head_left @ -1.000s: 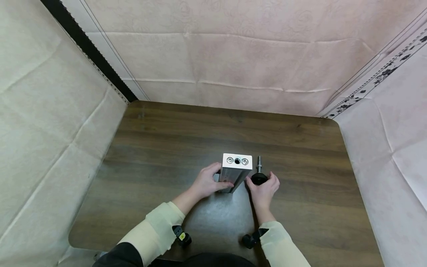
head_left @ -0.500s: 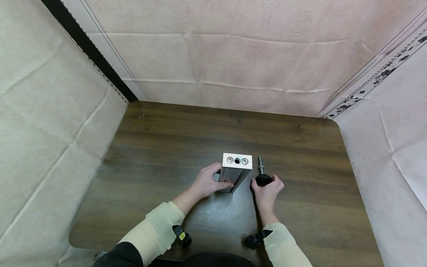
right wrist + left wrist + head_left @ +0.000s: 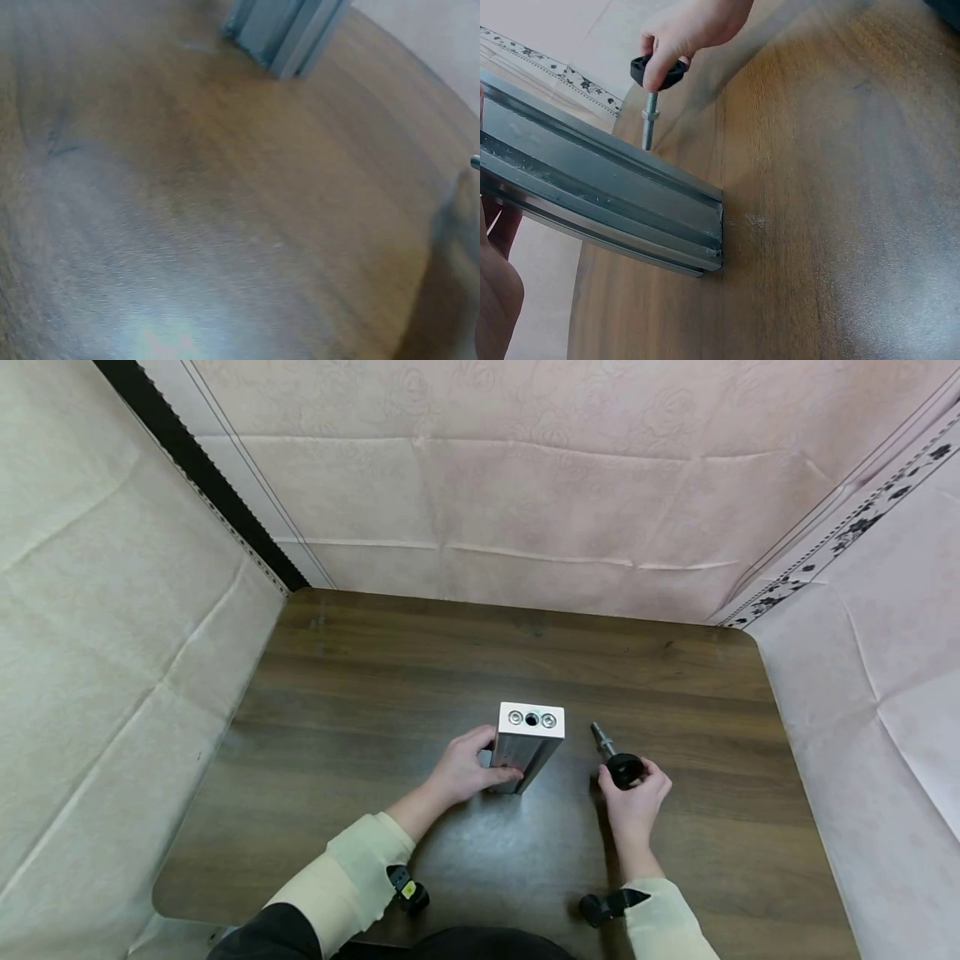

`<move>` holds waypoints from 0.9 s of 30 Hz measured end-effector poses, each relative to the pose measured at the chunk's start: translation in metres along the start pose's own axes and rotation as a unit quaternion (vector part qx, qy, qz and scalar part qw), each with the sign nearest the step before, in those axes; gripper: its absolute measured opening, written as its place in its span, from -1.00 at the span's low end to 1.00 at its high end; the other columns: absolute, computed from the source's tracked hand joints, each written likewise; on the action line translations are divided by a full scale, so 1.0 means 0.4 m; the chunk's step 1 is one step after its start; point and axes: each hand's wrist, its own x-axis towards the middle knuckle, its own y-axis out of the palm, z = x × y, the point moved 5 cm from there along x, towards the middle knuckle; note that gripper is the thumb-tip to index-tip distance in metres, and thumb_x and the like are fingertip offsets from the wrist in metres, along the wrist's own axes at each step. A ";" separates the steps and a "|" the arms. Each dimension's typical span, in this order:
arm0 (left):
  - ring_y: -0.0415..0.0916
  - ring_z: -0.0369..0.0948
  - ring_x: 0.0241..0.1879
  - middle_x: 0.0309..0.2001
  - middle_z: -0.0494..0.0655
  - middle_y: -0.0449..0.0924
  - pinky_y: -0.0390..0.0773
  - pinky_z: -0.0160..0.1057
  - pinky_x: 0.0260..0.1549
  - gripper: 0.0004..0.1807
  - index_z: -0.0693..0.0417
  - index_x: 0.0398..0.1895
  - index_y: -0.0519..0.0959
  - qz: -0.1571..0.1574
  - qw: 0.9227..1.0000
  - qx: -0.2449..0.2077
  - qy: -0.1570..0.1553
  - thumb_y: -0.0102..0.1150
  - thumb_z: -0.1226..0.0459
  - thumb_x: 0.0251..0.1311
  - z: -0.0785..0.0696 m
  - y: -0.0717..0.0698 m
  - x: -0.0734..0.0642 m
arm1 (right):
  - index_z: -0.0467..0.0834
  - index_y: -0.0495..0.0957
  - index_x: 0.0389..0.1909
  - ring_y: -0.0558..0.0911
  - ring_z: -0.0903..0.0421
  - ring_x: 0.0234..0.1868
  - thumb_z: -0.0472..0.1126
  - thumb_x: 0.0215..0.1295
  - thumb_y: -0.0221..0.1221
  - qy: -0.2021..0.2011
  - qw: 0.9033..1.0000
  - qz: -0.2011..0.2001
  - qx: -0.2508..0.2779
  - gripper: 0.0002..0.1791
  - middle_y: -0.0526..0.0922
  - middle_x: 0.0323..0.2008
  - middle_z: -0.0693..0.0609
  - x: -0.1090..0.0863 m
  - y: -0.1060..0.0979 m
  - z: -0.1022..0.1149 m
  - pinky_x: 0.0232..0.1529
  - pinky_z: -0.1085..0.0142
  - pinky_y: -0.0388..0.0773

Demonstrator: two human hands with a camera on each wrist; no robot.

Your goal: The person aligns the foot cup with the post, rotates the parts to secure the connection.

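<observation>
On the tabletop (image 3: 375, 677), the left hand (image 3: 461, 770) comes in from the near edge and grips the left side of a grooved metal profile (image 3: 517, 750), thumb across its near face, the other fingers largely hidden behind it. The profile stands on end roughly midway between the left and right edges, its lower end apparently resting on the wood. Its pale top carries two screws (image 3: 515, 717) with a dark hole (image 3: 532, 720) between them. To its right, well apart from it and towards the right edge, the right hand (image 3: 636, 802) pinches the black disc of a foot (image 3: 626, 769) between thumb and fingers; a threaded stud (image 3: 600, 737) with a nut (image 3: 609, 748) juts from the disc, slanting towards the far left corner. The foot seems to be off the wood, though how high I cannot tell; the right wrist view shows little more than the stud's tip. The step in hand, as I judge it, is handling the loose foot while the profile is steadied. The next move calls for a firm left grip so the profile stays upright, and careful control of the stud's direction.
</observation>
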 end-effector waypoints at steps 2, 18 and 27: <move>0.53 -0.18 -0.15 -0.20 -0.14 0.61 0.52 -0.08 -0.18 -0.60 0.01 -0.29 0.52 0.000 1.000 -0.001 0.000 0.50 0.14 -0.19 0.000 -0.001 0.000 | -0.37 0.32 0.01 0.36 -0.12 -0.04 -0.24 -0.19 0.46 -0.002 1.000 -0.003 0.004 -0.27 0.27 -0.01 -0.30 0.008 -0.010 0.009 -0.04 0.20 0.30; 0.54 -0.19 -0.14 -0.20 -0.16 0.61 0.52 -0.16 -0.16 -0.60 0.01 -0.29 0.53 0.001 1.000 0.005 0.006 0.50 0.13 -0.19 -0.001 -0.004 -0.001 | -0.33 0.45 0.06 0.41 -0.04 0.01 -0.34 -0.25 0.40 -0.159 0.985 -0.040 0.052 -0.30 0.41 -0.03 -0.22 0.090 -0.088 0.217 0.06 0.43 0.25; 0.54 -0.17 -0.14 -0.20 -0.14 0.61 0.53 -0.09 -0.17 -0.60 0.03 -0.29 0.52 0.001 1.000 -0.003 0.004 0.50 0.15 -0.19 0.000 -0.002 -0.001 | -0.42 0.38 0.12 0.45 0.20 -0.06 -0.52 -0.32 0.38 -0.183 0.965 -0.006 0.188 -0.21 0.43 -0.08 0.14 0.105 -0.115 0.333 -0.03 0.49 0.38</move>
